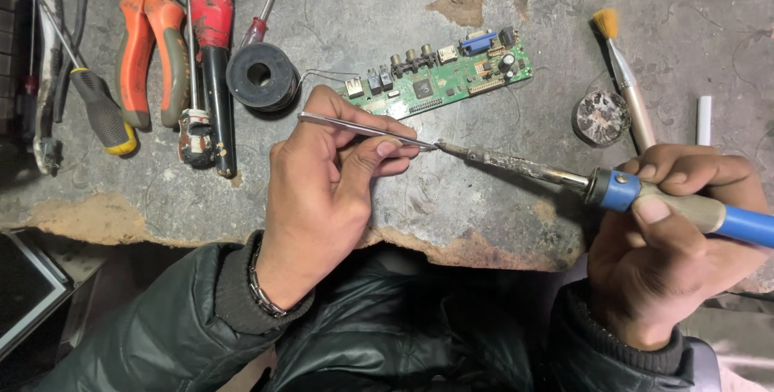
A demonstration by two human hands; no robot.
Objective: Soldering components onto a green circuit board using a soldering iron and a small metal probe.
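Just above the bench edge, my left hand (pixel 322 190) pinches the tweezers (pixel 363 128) w/ tips meeting the soldering iron (pixel 516 168) tip, its long axis running right into my right hand (pixel 669 239), fist closed on the handle.

The worn grey bench top (pixel 484 198) lies bare between the two hands and toward its chipped front edge. Behind that gap the green circuit board (pixel 439 77) and black solder spool (pixel 262 76) block the way; orange-handled pliers (pixel 149 53) crowd the left, a round flux tin (pixel 601 118) the right.
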